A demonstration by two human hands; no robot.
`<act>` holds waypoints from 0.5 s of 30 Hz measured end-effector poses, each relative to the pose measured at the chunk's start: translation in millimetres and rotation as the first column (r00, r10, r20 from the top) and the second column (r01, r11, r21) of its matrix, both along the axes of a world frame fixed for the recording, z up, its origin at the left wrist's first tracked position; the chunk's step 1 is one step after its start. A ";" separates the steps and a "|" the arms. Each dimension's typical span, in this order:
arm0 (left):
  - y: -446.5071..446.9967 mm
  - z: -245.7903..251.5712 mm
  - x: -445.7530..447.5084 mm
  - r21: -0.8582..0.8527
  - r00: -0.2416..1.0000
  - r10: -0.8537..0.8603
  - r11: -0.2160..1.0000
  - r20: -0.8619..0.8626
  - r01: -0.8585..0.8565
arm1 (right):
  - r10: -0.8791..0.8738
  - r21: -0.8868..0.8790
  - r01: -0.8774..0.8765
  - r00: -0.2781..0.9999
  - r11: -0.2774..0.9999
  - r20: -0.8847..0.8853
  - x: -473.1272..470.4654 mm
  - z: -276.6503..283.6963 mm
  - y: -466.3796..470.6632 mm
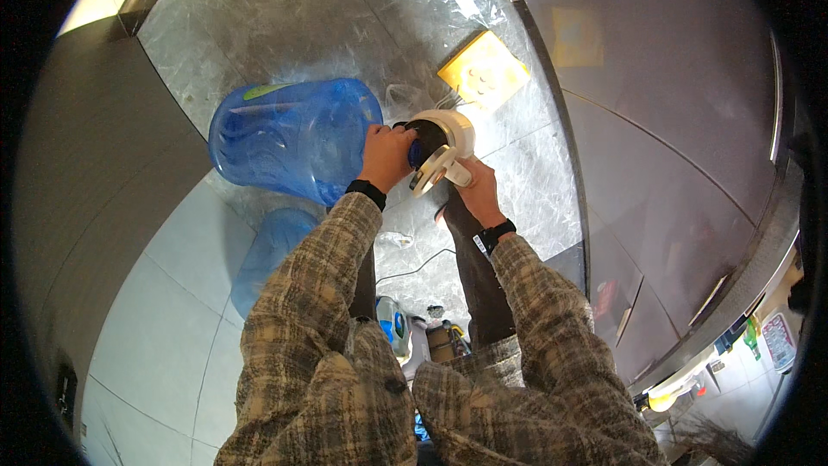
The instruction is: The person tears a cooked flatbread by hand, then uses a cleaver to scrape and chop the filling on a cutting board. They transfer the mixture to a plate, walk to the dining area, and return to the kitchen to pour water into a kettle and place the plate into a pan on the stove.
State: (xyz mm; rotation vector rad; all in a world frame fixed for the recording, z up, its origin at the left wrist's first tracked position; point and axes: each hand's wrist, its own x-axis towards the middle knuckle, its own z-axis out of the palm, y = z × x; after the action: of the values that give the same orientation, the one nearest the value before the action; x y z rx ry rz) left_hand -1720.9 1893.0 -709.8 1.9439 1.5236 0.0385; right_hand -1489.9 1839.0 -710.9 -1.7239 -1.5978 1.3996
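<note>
Before me a large translucent blue water jug [297,136] is tilted over on its side, its neck end toward a white electric kettle [460,133]. My left hand [388,155] grips the jug's neck end at the kettle's mouth. The kettle's lid [432,171] stands open, and my right hand [480,188] holds the kettle by its handle. The kettle's inside looks dark; whether water is flowing cannot be told.
Beyond the kettle lies a yellow-and-white square box [485,71]. Another blue jug [272,252] stands at lower left, partly behind my sleeve. Glossy cabinet fronts [660,116] flank the right. Bottles [394,330] and a thin cable [417,268] lie near my legs.
</note>
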 end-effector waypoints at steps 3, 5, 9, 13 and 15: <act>-5.2 -8.5 6.0 0.006 1.000 -0.006 1.000 -0.020 0.006 | 0.034 -0.036 -0.030 0.994 0.999 0.108 3.4 0.3 -0.9; -8.8 -17.2 11.7 0.016 1.000 -0.005 1.000 -0.022 0.006 | 0.019 0.025 -0.020 0.998 0.999 0.059 5.5 -1.8 -1.9; -12.4 -36.9 25.5 -0.084 0.993 -0.083 0.993 -0.081 0.076 | 0.049 0.069 -0.055 0.995 0.996 0.088 15.1 -9.1 -2.9; -13.9 -44.9 32.7 -0.093 0.989 -0.091 0.992 -0.114 0.080 | 0.028 0.106 -0.042 0.990 0.993 0.135 18.4 -16.7 -9.6; -12.6 -46.3 37.1 -0.116 0.986 -0.094 0.990 -0.136 0.078 | 0.020 0.115 -0.036 0.990 0.993 0.137 19.4 -21.8 -11.6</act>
State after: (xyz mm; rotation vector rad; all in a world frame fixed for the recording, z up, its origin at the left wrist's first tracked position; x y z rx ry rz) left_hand -1683.8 1880.4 -756.1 1.9562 1.4953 -0.2206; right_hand -1470.5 1827.4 -732.7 -1.7659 -1.7455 1.1979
